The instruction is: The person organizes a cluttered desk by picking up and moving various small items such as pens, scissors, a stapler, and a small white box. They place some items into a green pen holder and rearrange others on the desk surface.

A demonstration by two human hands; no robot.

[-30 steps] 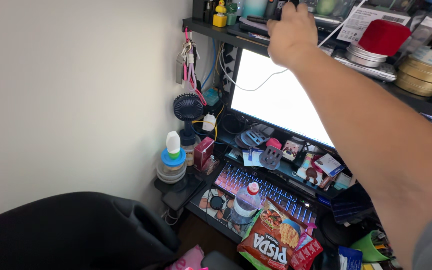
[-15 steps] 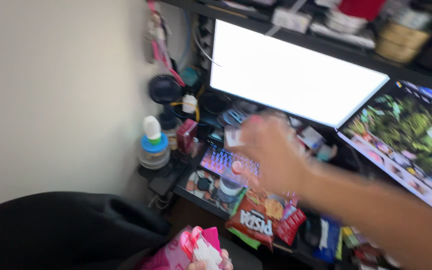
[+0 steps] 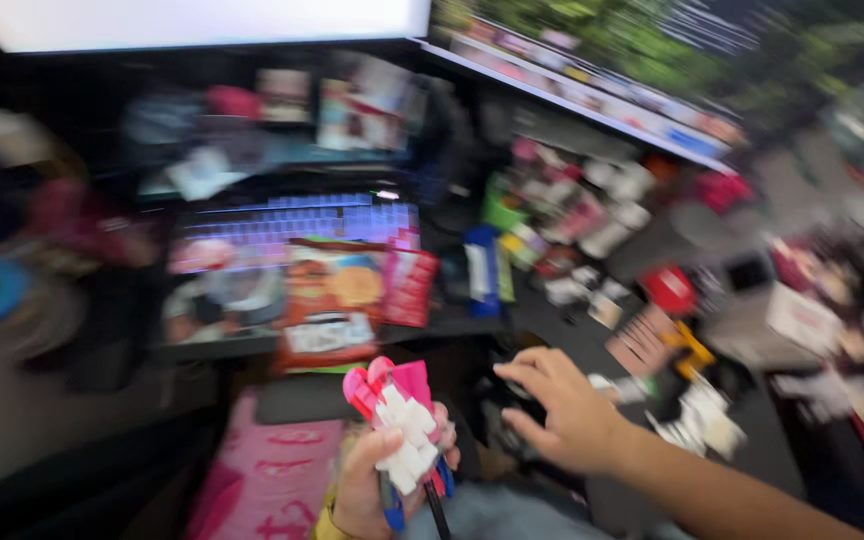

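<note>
Item: pink-and-white bundle (image 3: 399, 420), a soft wad of pink wrapping with white pieces at its front, held upright low in the view, near the person's lap. Some blue and dark strands or handles hang below the grip; blur hides what they are.

Left hand (image 3: 377, 480): closed around the lower part of the bundle, fingers wrapped at its right side.

Right hand (image 3: 557, 410): just right of the bundle and apart from it, fingers spread and curled downward over a dark object (image 3: 507, 400) at the desk edge. Whether the fingers grip it or only rest on it cannot be told.

Risks, as a judgement:
- The bundle is held only at its base; the white pieces on top look loose and could slip out if the hand tilts.
- The right hand sits among crowded goods; a sweep outward could knock small items off the desk edge.

Surroundings, outward from the hands:
- Above the left hand: red snack bag (image 3: 330, 300) lying over the front of a lit keyboard (image 3: 292, 225), with a smaller red packet (image 3: 410, 288) touching its right side.
- Above the right hand: blue-and-white packet (image 3: 480, 268).
- Right of the right hand: a yellow object (image 3: 690, 345) and scattered white scraps (image 3: 702, 420), all blurred.
- Below and left of the left hand: pink bag (image 3: 267, 475).
- Far above: bright monitor (image 3: 202, 20).
</note>
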